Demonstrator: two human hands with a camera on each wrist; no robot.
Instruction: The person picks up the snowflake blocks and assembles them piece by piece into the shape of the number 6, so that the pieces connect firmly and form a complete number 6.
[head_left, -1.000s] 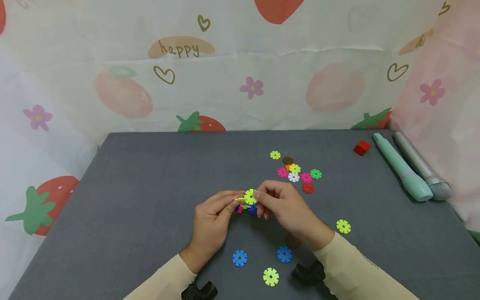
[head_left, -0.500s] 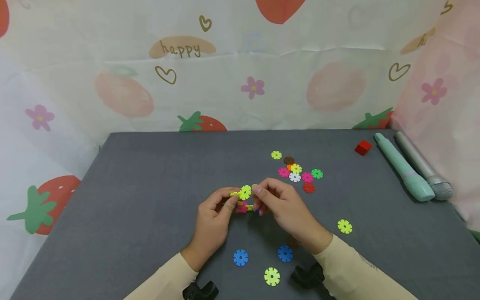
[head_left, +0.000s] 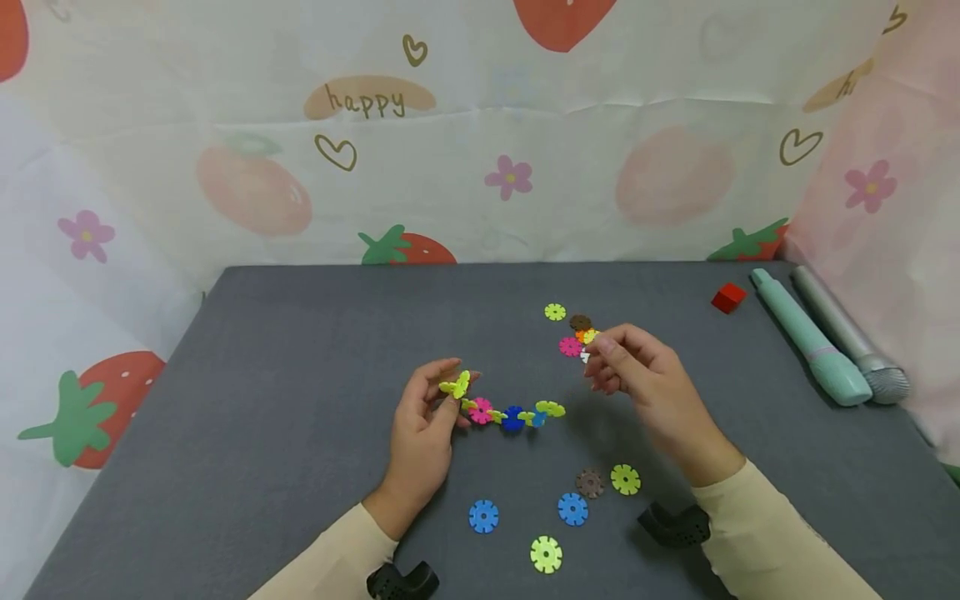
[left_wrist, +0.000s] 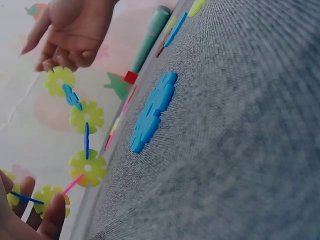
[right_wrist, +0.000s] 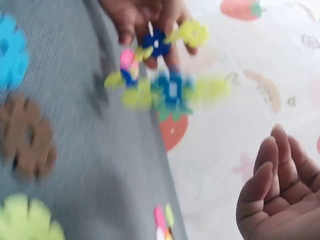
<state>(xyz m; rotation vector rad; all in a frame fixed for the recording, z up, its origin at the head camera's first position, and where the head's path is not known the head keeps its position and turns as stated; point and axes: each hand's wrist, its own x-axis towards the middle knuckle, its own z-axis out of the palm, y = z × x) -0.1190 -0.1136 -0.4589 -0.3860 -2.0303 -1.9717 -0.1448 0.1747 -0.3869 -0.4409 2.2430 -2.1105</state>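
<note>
My left hand pinches one end of a chain of slotted plastic snowflake discs between thumb and fingers. Yellow-green, pink and blue discs alternate along it. In the left wrist view the chain stretches from the left hand to a yellow-green end disc, which overlaps the other hand there. My right hand is off to the right, apart from the chain, its fingers loosely bent around nothing. Its fingertips overlap a cluster of loose discs, including a pink disc, and hide part of it.
Nearer me on the grey cloth lie a brown disc, blue discs and yellow-green discs. At the back right are a red cube, a mint-green microphone and a silver-grey microphone. A printed curtain stands behind the table.
My right hand has left the chain and moved right and away from me toward the loose cluster. The chain, earlier bunched between both hands, now extends rightward from my left hand.
</note>
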